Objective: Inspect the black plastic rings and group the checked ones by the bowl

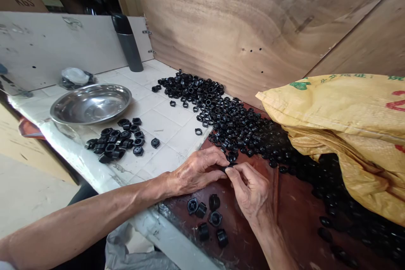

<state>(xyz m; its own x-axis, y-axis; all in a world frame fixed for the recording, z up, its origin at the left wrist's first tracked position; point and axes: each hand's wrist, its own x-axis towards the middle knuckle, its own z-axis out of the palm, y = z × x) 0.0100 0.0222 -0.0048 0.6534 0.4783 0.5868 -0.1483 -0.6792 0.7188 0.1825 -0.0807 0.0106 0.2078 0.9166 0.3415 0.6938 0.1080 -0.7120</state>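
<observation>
I operate with both hands in the head view, their fingertips meeting above a dark red surface [295, 206]. The left hand [198, 169] grasps a small black part [232, 164] between thumb and fingers; the right hand [251, 187] pinches the same part from its own side. The part sits between the two sets of fingertips, which cover most of it, so I cannot tell its exact form. On the near side of the left hand, six black caps [215, 218] lie in a loose group, some upright, some on their sides. Directly beyond both hands, a heap of black rings [205, 93] extends along a wooden panel [247, 25] and continues to the right of the right hand, where a yellow sack [344, 114] lies over part of it. To the left of the left hand, on white tiles [167, 143], I register a cluster of black fittings [110, 147]; farther out in that direction are a metal bowl [91, 107] and, beyond it, a dark bottle [128, 46].
</observation>
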